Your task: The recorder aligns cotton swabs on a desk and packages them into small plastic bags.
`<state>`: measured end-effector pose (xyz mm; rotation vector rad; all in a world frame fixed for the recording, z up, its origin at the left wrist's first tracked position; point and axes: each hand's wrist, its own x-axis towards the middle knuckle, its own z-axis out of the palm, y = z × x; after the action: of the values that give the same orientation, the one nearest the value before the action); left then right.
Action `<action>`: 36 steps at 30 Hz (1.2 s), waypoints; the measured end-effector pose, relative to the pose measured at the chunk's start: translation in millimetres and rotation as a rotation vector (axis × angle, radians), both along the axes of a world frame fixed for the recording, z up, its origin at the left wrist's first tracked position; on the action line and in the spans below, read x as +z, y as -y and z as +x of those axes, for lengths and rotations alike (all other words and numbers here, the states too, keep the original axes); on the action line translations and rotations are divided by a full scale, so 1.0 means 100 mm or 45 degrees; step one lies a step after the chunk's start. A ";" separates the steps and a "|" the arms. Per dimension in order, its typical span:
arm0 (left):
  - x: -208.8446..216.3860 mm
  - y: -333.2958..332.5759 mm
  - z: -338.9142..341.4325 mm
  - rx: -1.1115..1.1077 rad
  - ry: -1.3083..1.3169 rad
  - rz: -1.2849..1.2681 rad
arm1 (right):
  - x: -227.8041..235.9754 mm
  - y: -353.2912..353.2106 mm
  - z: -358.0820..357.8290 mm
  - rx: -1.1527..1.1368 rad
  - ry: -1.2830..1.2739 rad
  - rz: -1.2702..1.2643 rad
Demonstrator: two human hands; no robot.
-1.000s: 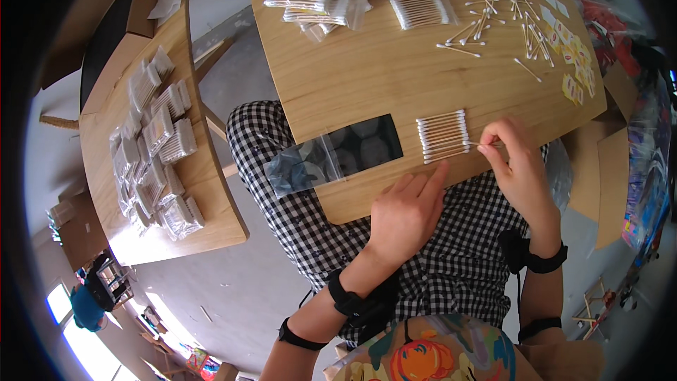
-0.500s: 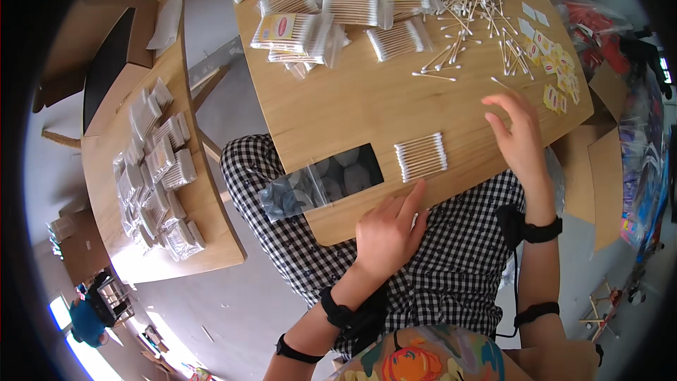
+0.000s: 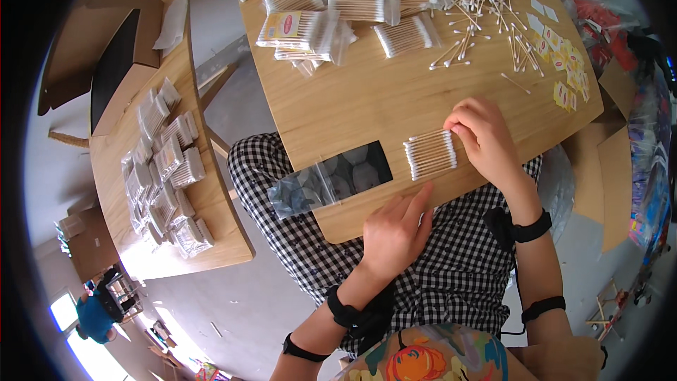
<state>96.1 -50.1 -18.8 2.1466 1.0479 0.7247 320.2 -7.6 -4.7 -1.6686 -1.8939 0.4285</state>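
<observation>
Near the worktop [image 3: 338,109] front edge, the right hand [image 3: 484,138] fingertips touch the swab row [image 3: 430,154] — pinching, cannot tell — left hand [image 3: 396,236] fingers loosely extended

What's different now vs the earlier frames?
The right hand let go of the swab it pinched a second ago, swung off right, then came back left to the far right corner of the swab row; whether it grips one is unclear. The left hand stays by the row's near edge; swab packs unmoved.
</observation>
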 end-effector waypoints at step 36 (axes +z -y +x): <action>-0.06 -0.21 0.24 0.603 1.111 -0.617 | -0.21 0.19 -0.53 -0.395 -0.295 0.157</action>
<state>120.2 -29.4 -24.7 0.9838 1.0704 1.3014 266.8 -26.2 -25.3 -1.7122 -1.4375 0.3533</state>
